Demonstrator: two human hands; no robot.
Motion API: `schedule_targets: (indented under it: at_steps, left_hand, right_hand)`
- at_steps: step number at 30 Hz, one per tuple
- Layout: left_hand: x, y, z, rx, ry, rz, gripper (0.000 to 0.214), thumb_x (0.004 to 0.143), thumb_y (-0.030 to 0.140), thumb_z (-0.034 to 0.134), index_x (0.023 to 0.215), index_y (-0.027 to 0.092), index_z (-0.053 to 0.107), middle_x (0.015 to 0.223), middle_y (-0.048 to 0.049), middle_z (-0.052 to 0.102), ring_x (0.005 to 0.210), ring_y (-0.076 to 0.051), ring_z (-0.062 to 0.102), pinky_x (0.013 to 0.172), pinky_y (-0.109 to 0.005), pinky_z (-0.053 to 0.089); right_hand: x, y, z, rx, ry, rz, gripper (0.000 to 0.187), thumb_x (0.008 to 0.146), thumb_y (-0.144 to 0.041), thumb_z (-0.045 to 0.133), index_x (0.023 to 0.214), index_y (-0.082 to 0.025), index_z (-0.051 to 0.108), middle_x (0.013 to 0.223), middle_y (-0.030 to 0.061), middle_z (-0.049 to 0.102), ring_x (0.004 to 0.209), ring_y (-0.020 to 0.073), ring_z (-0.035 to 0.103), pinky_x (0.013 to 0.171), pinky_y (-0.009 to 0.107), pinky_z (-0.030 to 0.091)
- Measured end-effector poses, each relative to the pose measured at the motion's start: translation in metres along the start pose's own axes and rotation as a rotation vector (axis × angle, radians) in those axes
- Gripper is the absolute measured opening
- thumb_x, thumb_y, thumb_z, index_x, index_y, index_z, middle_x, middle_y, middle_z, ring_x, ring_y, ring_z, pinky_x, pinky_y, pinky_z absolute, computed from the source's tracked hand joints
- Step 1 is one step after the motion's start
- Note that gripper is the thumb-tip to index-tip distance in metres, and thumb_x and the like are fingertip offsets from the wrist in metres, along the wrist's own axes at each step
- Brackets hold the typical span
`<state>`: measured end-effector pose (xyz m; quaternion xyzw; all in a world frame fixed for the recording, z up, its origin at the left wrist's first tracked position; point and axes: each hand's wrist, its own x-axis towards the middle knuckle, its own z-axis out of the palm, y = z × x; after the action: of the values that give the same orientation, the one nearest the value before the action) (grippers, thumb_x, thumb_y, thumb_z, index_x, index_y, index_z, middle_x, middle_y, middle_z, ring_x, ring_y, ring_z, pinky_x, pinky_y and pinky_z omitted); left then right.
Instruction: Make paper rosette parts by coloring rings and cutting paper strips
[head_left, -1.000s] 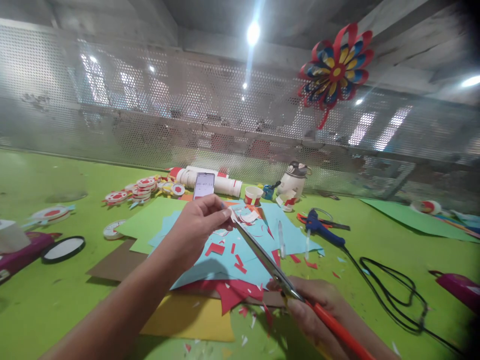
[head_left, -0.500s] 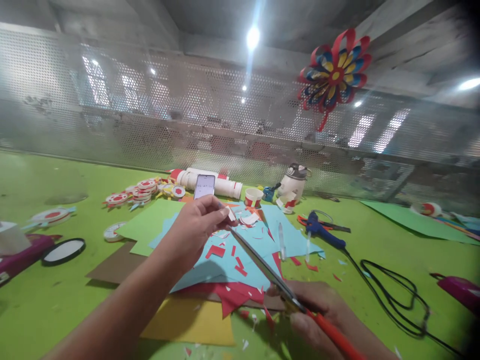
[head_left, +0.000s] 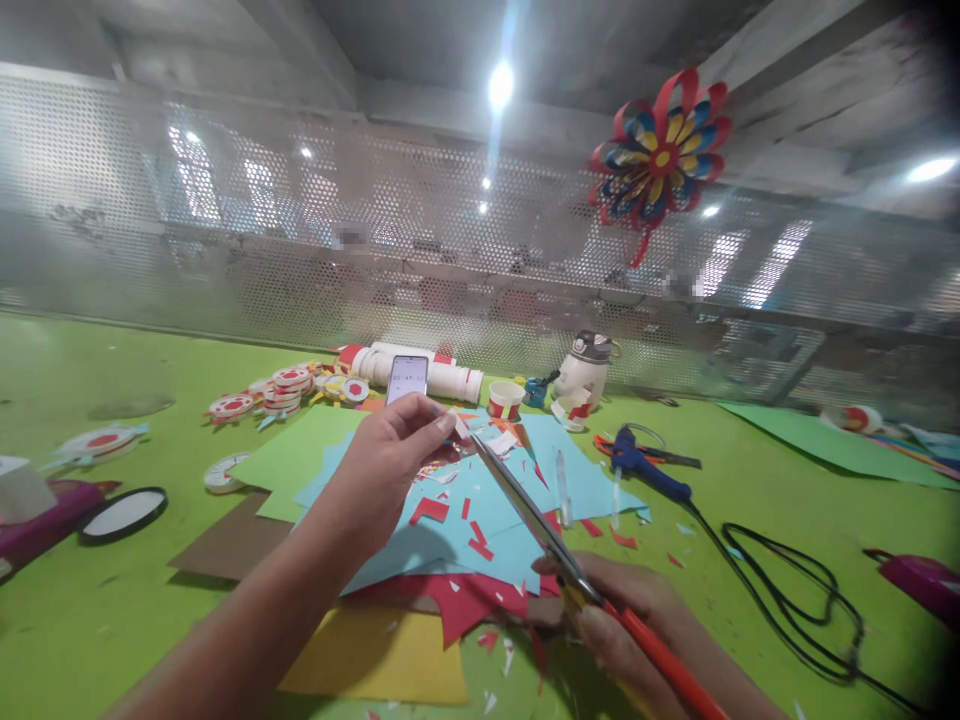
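Observation:
In the middle of the view my left hand (head_left: 394,455) pinches a small piece of white paper (head_left: 461,430) between thumb and fingers. My right hand (head_left: 630,610), low on the right, grips a pair of scissors (head_left: 536,520) with orange handles. The long blades point up and left, their tips right beside the white piece; they look nearly closed. Below both hands lie light blue paper sheets (head_left: 390,550) strewn with red paper scraps (head_left: 430,510) and white cut-offs.
Beyond stand a phone (head_left: 407,378), a paper cup (head_left: 506,400) and a white bottle (head_left: 583,370). Red-and-white paper discs (head_left: 291,378) are piled at the left. A blue glue gun (head_left: 649,465) with a looping black cord (head_left: 787,590) lies right. A magnifying glass (head_left: 124,513) rests left.
The scissors have shifted slightly upward, bringing their tips closer to the white paper. My left hand keeps its pinch and has barely moved. The whole view has tilted slightly.

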<state>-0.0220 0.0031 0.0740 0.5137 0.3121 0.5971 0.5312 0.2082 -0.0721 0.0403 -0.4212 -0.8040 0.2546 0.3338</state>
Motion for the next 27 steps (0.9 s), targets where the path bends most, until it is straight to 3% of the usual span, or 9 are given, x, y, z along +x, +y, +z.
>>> schedule_targets:
  at_steps: [6, 17, 27]
  left_hand:
    - [-0.001, -0.003, 0.003, 0.0, 0.002, 0.008, 0.012, 0.077, 0.024, 0.067, 0.071, 0.015, 0.061, 0.074, -0.0026, 0.066, 0.073, -0.014, 0.061, 0.075, -0.03, 0.049]
    - [-0.007, -0.008, 0.017, -0.106, 0.125, 0.001, 0.014, 0.072, 0.024, 0.07, 0.071, 0.014, 0.06, 0.071, -0.0016, 0.063, 0.071, -0.014, 0.061, 0.076, -0.031, 0.051]
    - [-0.011, -0.01, 0.023, -0.192, 0.157, 0.012, 0.012, 0.073, 0.021, 0.068, 0.071, 0.014, 0.058, 0.071, -0.0015, 0.064, 0.072, -0.013, 0.06, 0.077, -0.03, 0.05]
  right_hand:
    - [-0.002, 0.005, 0.005, 0.04, 0.011, 0.033, 0.053, 0.09, -0.059, 0.039, 0.102, -0.016, 0.068, 0.08, 0.0077, 0.069, 0.067, 0.0193, 0.063, 0.056, 0.024, 0.048]
    - [-0.003, 0.007, 0.008, 0.03, 0.047, 0.029, 0.051, 0.089, -0.058, 0.042, 0.098, -0.016, 0.07, 0.077, 0.0077, 0.07, 0.068, 0.0203, 0.065, 0.062, 0.025, 0.052]
    - [-0.004, 0.007, 0.009, 0.003, 0.039, 0.03, 0.043, 0.089, -0.052, 0.043, 0.096, -0.018, 0.068, 0.077, 0.0075, 0.071, 0.078, 0.0239, 0.068, 0.066, 0.026, 0.053]
